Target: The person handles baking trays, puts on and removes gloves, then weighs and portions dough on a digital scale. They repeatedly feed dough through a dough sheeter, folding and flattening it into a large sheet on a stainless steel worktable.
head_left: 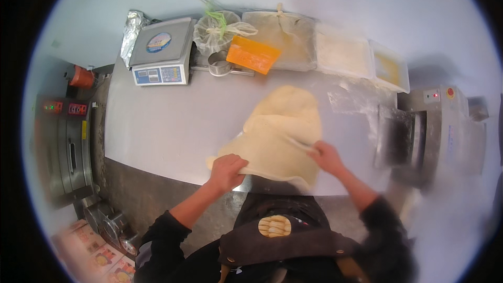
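Head view: likely folding or spreading dough sheet (272,152), lying on worktop (167,120) at front edge. Gripping its near-left edge in left hand (227,172), pinching its right side in right hand (327,158). Next, probably calls for even, gentle lifting.

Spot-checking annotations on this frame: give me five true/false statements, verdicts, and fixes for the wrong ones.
1. The left hand holds the near edge of the dough. True.
2. The right hand rests on the scale. False: it is at the dough's right side, fingers on it.
3. The scale stands to the left of the orange plastic piece. True.
4. The dough is rolled into a smooth, round ball. False: it is a broad, pale sheet with folds across it.
5. The round metal cup stands to the right of the orange plastic piece. False: it is to its left.
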`<control>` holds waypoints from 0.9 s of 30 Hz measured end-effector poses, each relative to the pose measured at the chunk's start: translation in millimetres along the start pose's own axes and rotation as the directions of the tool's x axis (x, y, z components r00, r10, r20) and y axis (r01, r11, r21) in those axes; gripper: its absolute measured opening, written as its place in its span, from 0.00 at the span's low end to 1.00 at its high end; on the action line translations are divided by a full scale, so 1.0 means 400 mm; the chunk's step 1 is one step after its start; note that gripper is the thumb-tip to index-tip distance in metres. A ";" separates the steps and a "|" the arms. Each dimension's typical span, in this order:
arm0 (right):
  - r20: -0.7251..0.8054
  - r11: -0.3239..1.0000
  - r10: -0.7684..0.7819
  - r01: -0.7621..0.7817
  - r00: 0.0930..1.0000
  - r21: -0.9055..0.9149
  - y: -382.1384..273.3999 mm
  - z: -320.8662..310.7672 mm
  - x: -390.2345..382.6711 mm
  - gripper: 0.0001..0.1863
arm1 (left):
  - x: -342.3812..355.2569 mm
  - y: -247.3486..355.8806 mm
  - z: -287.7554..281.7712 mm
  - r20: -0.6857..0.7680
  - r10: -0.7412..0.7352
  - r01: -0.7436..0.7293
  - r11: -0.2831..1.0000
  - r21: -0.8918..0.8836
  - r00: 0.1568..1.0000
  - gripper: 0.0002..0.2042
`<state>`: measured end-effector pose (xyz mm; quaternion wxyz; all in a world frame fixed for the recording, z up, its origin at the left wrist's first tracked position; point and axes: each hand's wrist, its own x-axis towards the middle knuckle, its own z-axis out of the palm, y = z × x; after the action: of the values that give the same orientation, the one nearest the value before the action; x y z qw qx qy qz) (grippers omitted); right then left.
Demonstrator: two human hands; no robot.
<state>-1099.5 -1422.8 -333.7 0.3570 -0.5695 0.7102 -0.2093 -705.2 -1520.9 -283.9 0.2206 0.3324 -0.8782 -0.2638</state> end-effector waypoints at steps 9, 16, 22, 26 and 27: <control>-0.410 0.930 0.041 -0.184 0.911 -0.317 0.084 -0.053 0.296 0.34 | 0.054 -0.156 0.211 0.073 -0.258 0.255 0.966 0.050 0.963 0.23; 0.018 0.992 0.087 -0.085 0.996 -0.089 0.320 0.081 -0.158 0.33 | -0.039 -0.203 0.364 0.002 -0.339 0.333 0.926 0.177 0.941 0.32; -0.190 0.956 0.166 -0.110 0.968 0.271 0.740 -0.014 -0.869 0.19 | -0.021 0.122 0.667 -0.280 0.037 0.110 0.864 0.492 0.959 0.26; -0.149 0.637 0.751 -0.646 0.643 0.422 1.135 -0.052 -1.417 0.23 | 0.054 0.578 1.218 0.104 -0.066 0.035 0.962 0.270 0.992 0.24; -0.077 0.505 0.850 -0.766 0.521 0.397 1.222 -0.062 -1.562 0.22 | 0.068 0.705 1.357 0.247 -0.102 0.054 0.980 0.194 0.964 0.23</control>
<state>-1380.0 -697.9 -493.6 0.4013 -0.0691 0.8913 -0.1993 -1161.2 -1187.4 -520.6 0.0631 0.3492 -0.9062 -0.2300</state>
